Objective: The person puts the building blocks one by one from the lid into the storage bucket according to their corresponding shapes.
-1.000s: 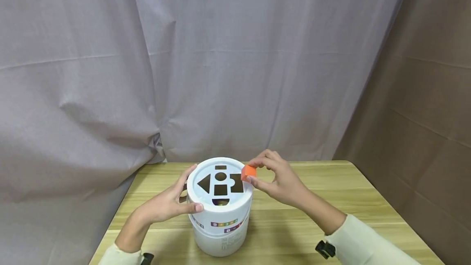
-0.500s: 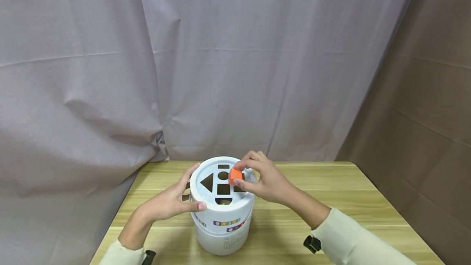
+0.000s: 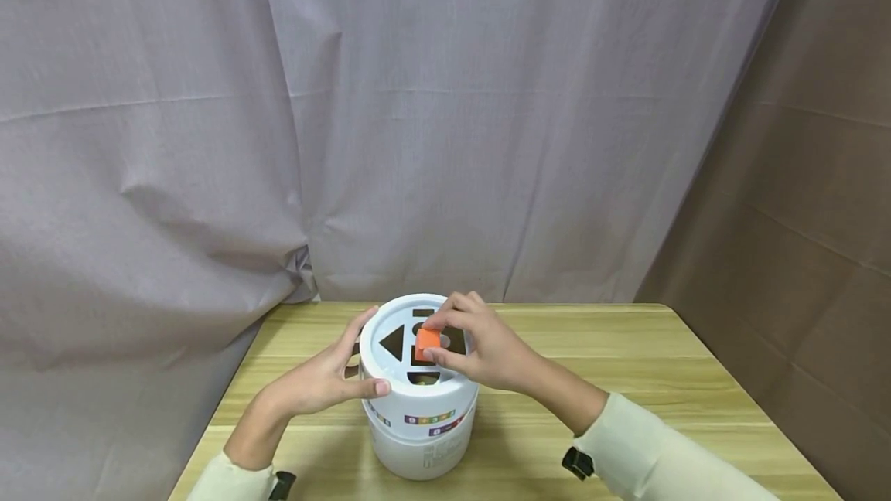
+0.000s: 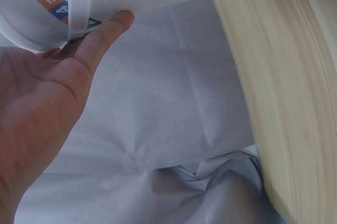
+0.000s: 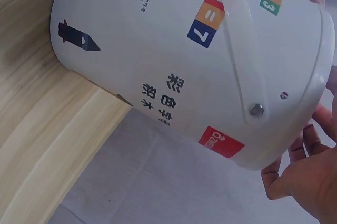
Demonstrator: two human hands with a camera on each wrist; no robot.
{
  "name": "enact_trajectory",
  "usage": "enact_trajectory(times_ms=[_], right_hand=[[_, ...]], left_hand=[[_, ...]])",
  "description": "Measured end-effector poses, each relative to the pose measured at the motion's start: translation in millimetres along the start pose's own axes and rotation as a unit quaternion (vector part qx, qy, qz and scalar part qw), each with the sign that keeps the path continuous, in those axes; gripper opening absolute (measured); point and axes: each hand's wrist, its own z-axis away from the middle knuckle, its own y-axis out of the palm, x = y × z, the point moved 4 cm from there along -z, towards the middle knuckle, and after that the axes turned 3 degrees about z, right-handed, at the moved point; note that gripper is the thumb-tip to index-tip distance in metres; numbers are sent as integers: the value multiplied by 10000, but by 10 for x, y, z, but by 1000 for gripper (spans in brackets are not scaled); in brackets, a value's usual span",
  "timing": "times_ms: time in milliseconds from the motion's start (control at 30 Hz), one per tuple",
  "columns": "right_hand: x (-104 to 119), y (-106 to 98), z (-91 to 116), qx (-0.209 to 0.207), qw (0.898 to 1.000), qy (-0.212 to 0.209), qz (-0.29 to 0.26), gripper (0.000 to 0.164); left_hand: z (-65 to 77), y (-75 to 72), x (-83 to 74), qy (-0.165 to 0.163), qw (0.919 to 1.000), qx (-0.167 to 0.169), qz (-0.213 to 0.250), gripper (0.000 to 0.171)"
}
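Observation:
A white bucket (image 3: 418, 458) with printed number strips stands on the table, its pale lid (image 3: 379, 323) pierced by cut-outs of various shapes. My left hand (image 3: 316, 389) holds the bucket's left side, thumb on the front rim, fingers behind. In the left wrist view, the fingers of my left hand (image 4: 42, 108) lie along its wall. My right hand (image 3: 497, 350) pinches an orange block (image 3: 429, 339) between thumb and fingers, over the square cut-out (image 3: 415, 356) in the middle of the lid. The block hides part of that hole. In the right wrist view, my right hand (image 5: 310, 176) is at the rim.
The wooden table (image 3: 599, 377) reaches back to a grey curtain (image 3: 431, 138), with a brownish one (image 3: 786, 215) along the right. A white carrying handle (image 5: 239, 50) hangs against the bucket's side. Something yellow-green (image 3: 426, 380) shows through the front cut-out.
My right hand has carried the orange block leftward from the lid's right edge to the central square cut-out. My left hand keeps its hold on the bucket.

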Motion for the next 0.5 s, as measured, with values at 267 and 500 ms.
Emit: enact_trajectory(times_ms=[267, 500], right_hand=[[21, 51, 5, 89, 9998, -58, 154, 27], [14, 89, -2, 177, 9995, -59, 264, 28]], left_hand=[[0, -3, 10, 71, 10000, 7, -11, 114], [2, -2, 15, 66, 10000, 5, -25, 113]])
